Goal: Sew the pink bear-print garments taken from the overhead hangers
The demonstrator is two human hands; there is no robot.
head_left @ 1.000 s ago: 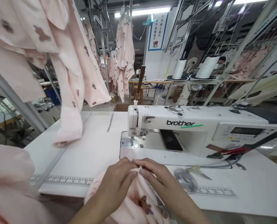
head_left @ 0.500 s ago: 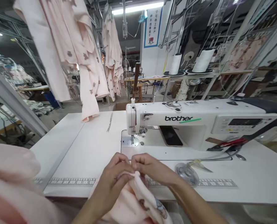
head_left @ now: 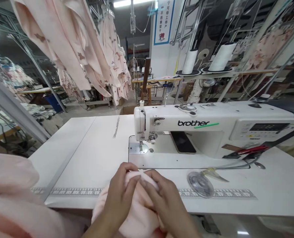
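A pale pink printed garment (head_left: 139,211) hangs from my two hands at the front edge of the white sewing table (head_left: 92,162). My left hand (head_left: 123,188) pinches its folded edge between thumb and fingers. Close beside it, my right hand (head_left: 159,193) grips the same edge, thumb on the near side. Just beyond my hands stands a white sewing machine (head_left: 181,124), its needle and presser foot (head_left: 141,147) over the bare metal plate. The garment's lower part is partly hidden by my hands and forearms.
A phone (head_left: 183,142) lies under the machine arm. To the right are a clear round dish (head_left: 201,184) and small yellow-handled snips (head_left: 215,173). A ruler tape (head_left: 77,191) runs along the table's front. Pink fabric (head_left: 10,198) is heaped at left; pink garments (head_left: 72,43) hang behind.
My right hand has turned and now holds the garment's edge with its thumb towards me. The edge is spread between both hands. The hanging garments at upper left have swung.
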